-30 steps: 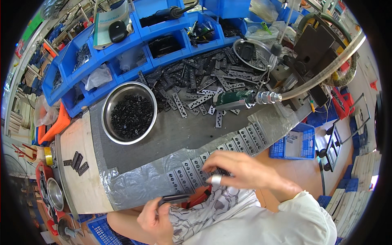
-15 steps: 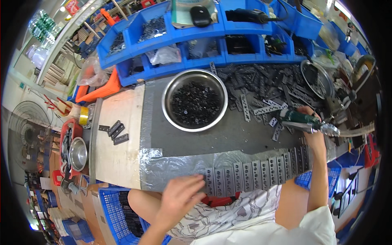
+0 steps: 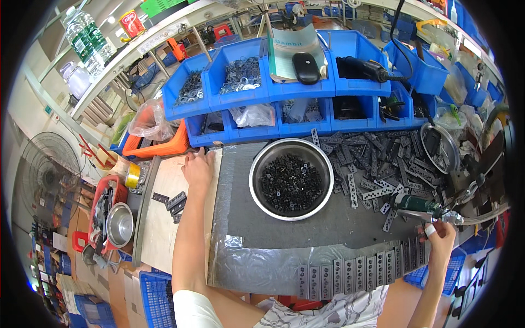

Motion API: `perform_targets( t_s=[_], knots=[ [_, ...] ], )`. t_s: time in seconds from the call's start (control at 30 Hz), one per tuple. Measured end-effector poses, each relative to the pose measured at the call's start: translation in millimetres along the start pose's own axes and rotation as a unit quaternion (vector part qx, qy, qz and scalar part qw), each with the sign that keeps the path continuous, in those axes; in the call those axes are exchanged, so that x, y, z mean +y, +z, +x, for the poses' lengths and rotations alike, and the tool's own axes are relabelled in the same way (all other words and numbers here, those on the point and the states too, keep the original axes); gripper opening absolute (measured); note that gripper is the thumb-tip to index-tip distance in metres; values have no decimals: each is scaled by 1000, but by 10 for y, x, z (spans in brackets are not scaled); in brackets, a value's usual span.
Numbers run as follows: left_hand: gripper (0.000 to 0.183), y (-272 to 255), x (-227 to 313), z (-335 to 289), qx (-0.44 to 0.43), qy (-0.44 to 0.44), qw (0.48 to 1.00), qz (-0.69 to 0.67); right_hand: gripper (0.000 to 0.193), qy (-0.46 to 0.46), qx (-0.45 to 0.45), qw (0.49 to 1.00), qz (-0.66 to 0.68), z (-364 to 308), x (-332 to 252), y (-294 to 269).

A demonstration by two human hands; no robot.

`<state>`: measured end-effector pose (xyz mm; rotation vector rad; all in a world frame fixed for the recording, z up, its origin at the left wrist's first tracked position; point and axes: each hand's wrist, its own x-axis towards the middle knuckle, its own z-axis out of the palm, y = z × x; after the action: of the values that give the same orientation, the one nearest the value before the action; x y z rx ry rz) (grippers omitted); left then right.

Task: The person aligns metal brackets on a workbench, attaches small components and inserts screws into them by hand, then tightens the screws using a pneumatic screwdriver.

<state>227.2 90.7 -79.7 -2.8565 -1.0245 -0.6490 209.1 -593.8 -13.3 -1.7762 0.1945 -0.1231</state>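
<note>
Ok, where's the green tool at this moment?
In the head view, the green tool is on the right side of the bench, just beyond the right hand, beside the pile of dark perforated strips.

Steel bowls (image 3: 292,217): three; one between the left fingers (image 3: 201,153) and right fingers (image 3: 446,229), one left of the left fingers, one beyond the right fingers. Short dark bars (image 3: 176,205) nearer than the left fingers: four visible. Green air tool (image 3: 418,203) at the right fingers: one. Drilled bars (image 3: 338,277) lined left of the right fingers: over ten.
</note>
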Motion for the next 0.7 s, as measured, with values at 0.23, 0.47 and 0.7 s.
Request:
perform_targets(
  t_s=[0.23,0.47,0.7],
  knots=[
    [34,-368,-287,-19,-31,-32,998,44,18,-9,37,999,15,-162,-48,-22],
    [19,-711,-553,-169,-31,97,993,-58,10,-7,-54,998,30,-427,-265,191],
    [27,-2227,1304,-2367,-252,-58,804,-535,14,12,-223,961,163,-1121,-395,674]
  ],
)
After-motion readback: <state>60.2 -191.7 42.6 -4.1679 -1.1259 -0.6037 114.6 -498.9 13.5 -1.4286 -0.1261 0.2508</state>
